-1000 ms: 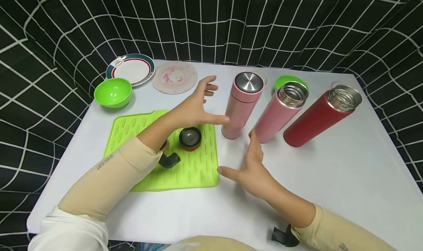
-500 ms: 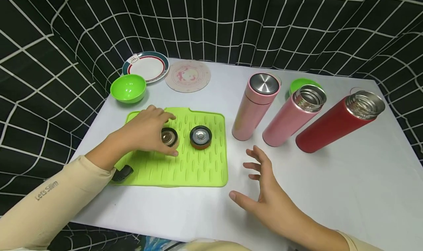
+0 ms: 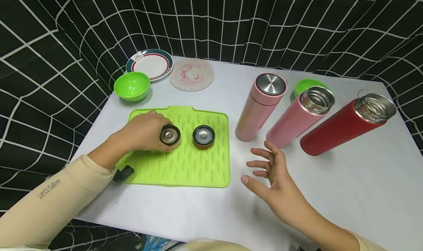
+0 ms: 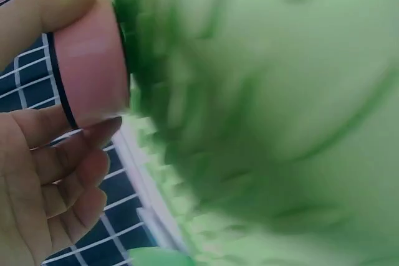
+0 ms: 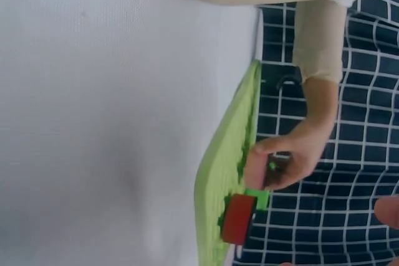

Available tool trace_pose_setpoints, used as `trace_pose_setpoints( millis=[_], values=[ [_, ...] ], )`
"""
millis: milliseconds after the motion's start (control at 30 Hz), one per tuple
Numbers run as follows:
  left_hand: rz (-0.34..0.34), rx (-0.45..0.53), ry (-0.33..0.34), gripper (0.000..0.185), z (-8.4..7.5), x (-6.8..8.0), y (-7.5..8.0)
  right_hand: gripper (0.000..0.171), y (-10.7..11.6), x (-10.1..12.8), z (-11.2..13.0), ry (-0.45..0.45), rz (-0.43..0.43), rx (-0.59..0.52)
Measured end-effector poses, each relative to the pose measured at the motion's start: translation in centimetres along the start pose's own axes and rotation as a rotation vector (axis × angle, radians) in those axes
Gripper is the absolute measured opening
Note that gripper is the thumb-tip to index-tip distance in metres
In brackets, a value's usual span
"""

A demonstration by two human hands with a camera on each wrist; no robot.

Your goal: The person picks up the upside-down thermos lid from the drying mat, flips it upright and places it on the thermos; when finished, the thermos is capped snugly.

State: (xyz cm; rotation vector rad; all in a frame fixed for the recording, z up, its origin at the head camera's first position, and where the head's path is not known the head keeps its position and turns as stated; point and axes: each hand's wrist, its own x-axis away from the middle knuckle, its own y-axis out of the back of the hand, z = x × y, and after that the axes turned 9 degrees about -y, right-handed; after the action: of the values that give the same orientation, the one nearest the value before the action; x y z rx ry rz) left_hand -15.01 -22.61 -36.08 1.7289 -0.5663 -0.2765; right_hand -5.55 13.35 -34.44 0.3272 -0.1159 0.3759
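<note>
Pink lid (image 3: pixel 170 136), on mat (image 3: pixel 198 170): small, rigid, probably light, smooth-sided; left hand (image 3: pixel 143 132) grips its round wall, right hand (image 3: pixel 275 177) open, holding nothing.

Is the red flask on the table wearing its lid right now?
No, the red flask stands open, its bare steel mouth showing, while the left hand grips a pink lid on the green mat.

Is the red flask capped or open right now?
Open: the red flask shows a bare steel mouth; no cap sits on it.
</note>
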Motion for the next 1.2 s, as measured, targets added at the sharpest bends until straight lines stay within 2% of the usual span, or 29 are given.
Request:
trace_pose_setpoints(
  millis=[167,233,333,400,500,633,733,900,967,1033,1100,1200],
  values=[
    [-0.015,0.032,-0.033,0.058,-2.7,-0.6,2.7,0.067,0.5,-0.1,-0.4,0.011,-0.036,0.007],
    [-0.037,0.036,-0.086,0.058,-4.4,-0.8,3.6,0.063,0.4,-0.3,-0.5,-0.005,-0.034,-0.008],
    [-0.075,0.009,-0.196,0.059,-7.3,-1.1,4.3,0.06,0.1,-0.9,-0.3,-0.09,0.005,-0.059],
    [-0.092,-0.011,-0.267,0.062,-9.2,-1.5,4.5,0.059,0.0,-1.4,0.0,-0.164,0.047,-0.098],
    [-0.102,-0.057,-0.351,0.065,-11.9,-2.2,4.2,0.057,-0.2,-2.3,0.4,-0.229,0.095,-0.147],
    [-0.13,-0.1,-0.479,0.06,-14.6,-3.1,3.7,0.048,-0.4,-3.4,0.6,-0.216,0.144,-0.201],
    [-0.152,-0.131,-0.535,0.055,-15.7,-3.5,3.3,0.04,-0.4,-3.9,0.4,-0.191,0.171,-0.23],
    [-0.149,-0.131,-0.545,0.054,-16.4,-4.0,3.0,0.036,0.2,-3.7,0.2,-0.178,0.155,-0.243],
    [-0.124,-0.073,-0.544,0.064,-16.2,-4.0,3.1,0.036,0.3,-3.5,0.3,-0.175,0.125,-0.231],
    [-0.088,0.037,-0.511,0.083,-15.9,-4.0,3.4,0.033,0.5,-3.2,0.3,-0.134,0.073,-0.193],
    [-0.05,0.19,-0.447,0.102,-15.4,-3.9,4.0,0.032,0.7,-2.9,0.3,-0.009,-0.007,-0.116],
    [-0.015,0.423,-0.33,0.114,-14.5,-3.6,4.8,0.037,0.7,-3.0,0.3,0.321,-0.166,0.031]
  ],
)
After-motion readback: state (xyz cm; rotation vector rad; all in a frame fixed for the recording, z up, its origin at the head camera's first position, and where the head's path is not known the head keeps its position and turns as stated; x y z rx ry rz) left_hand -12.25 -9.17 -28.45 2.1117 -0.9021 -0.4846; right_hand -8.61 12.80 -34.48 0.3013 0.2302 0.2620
